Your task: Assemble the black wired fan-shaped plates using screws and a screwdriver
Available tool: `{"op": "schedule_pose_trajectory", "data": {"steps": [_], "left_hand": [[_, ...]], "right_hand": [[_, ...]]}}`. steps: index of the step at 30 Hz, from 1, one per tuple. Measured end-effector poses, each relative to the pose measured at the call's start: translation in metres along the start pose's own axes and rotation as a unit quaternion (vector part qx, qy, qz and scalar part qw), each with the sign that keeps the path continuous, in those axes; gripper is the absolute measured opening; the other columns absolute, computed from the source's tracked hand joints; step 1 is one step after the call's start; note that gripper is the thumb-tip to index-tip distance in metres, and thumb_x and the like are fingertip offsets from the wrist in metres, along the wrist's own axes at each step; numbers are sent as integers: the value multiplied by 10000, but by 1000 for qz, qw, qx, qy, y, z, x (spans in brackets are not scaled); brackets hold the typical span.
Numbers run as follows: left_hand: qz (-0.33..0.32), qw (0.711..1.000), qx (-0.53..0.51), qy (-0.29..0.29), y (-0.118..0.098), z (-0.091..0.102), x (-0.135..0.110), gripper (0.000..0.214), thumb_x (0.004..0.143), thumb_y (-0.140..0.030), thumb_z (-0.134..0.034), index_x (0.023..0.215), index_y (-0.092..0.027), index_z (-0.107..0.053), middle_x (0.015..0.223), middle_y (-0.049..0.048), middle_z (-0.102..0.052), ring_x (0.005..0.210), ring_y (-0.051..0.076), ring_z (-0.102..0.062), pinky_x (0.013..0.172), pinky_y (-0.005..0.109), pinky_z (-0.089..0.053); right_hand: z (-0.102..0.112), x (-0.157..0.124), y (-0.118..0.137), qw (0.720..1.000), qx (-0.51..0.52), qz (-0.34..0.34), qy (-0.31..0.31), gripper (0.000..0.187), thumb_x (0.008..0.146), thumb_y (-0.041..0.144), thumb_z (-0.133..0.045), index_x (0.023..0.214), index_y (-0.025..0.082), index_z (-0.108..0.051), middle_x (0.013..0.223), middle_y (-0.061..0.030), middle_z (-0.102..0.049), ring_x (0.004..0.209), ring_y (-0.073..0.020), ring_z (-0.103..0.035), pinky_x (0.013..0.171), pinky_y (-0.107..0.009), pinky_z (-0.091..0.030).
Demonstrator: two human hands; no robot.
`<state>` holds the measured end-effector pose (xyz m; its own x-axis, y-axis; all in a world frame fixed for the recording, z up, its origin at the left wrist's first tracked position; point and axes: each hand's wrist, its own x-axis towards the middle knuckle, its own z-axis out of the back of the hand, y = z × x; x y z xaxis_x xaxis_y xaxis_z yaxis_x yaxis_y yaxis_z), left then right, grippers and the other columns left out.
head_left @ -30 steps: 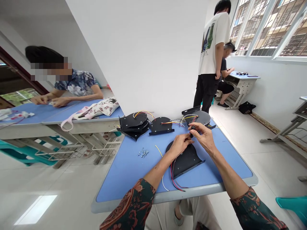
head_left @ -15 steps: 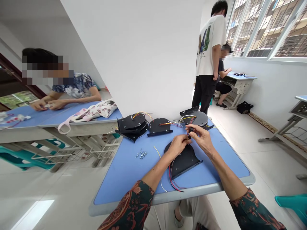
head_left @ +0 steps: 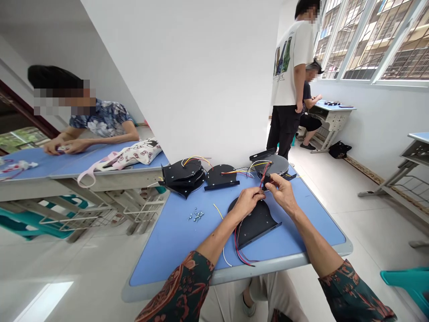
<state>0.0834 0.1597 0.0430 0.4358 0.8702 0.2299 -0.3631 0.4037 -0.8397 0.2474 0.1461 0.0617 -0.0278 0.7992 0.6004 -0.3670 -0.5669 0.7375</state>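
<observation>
A black rounded metal plate (head_left: 256,226) with one straight flanged edge lies on the blue desk in front of me. Red, black, white and yellow wires (head_left: 237,250) come out from under its left side. At the plate's far edge, the fingers of my left hand (head_left: 247,203) are pinched; what they hold is too small to make out. My right hand (head_left: 283,191) grips a short black piece (head_left: 267,180) upright just above that edge, between thumb and fingers. Its lower end is hidden near my left fingertips. A loose group of small silver screws (head_left: 196,215) lies to the left.
Stacked black plates (head_left: 183,176) with wires, a single one (head_left: 221,176) and another group (head_left: 273,165) stand along the desk's far side by the white wall. A person (head_left: 103,118) sits at the left desk beside a cloth bag (head_left: 140,153). Another person (head_left: 290,67) stands behind.
My right hand has turned slightly, so the black piece shows more plainly above its fingers. My left hand stays at the plate's far edge. The view has shifted slightly.
</observation>
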Motion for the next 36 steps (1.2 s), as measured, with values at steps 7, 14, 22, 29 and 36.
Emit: {"op": "schedule_pose_trajectory", "data": {"steps": [7, 14, 22, 29, 36], "left_hand": [[17, 999, 22, -16, -3, 0, 0, 139, 853, -222, -639, 730, -159, -655, 680, -30, -614, 676, 134, -521, 677, 238, -399], [9, 1000, -17, 7, -6, 1, -2, 128, 875, -230, -611, 812, -172, -707, 862, 16, -740, 848, 183, -642, 820, 268, -469], [19, 1000, 0, -15, -6, 1, -1, 102, 842, -199, -655, 747, -161, -652, 742, -12, -675, 731, 151, -595, 724, 247, -435], [0, 1000, -13, 1, -6, 2, -2, 132, 888, -206, -607, 829, -166, -718, 848, 19, -736, 837, 183, -649, 825, 274, -474], [11, 1000, -1, -12, -3, 1, 0, 82, 853, -163, -649, 784, -159, -693, 816, 8, -722, 790, 168, -639, 792, 258, -470]], "right_hand": [[-3, -4, 14, 999, -26, 18, -29, 258, 898, 435, -702, 1039, 222, -738, 958, -59, -715, 840, -200, -653, 773, -327, -551], [2, -3, 6, 997, 68, -23, -23, 298, 925, 347, -621, 1187, 219, -684, 936, -59, -735, 814, -201, -675, 752, -342, -566], [1, -6, 16, 999, -26, 21, -41, 287, 936, 424, -644, 1132, 225, -713, 939, -55, -705, 815, -193, -640, 751, -323, -544], [2, -6, 8, 999, 6, 1, -33, 236, 923, 284, -613, 1138, 225, -692, 956, -48, -738, 832, -196, -681, 807, -344, -563], [3, -7, 12, 1000, 7, 12, -15, 281, 959, 338, -603, 1212, 234, -667, 1020, -51, -753, 899, -204, -685, 837, -346, -551]]}}
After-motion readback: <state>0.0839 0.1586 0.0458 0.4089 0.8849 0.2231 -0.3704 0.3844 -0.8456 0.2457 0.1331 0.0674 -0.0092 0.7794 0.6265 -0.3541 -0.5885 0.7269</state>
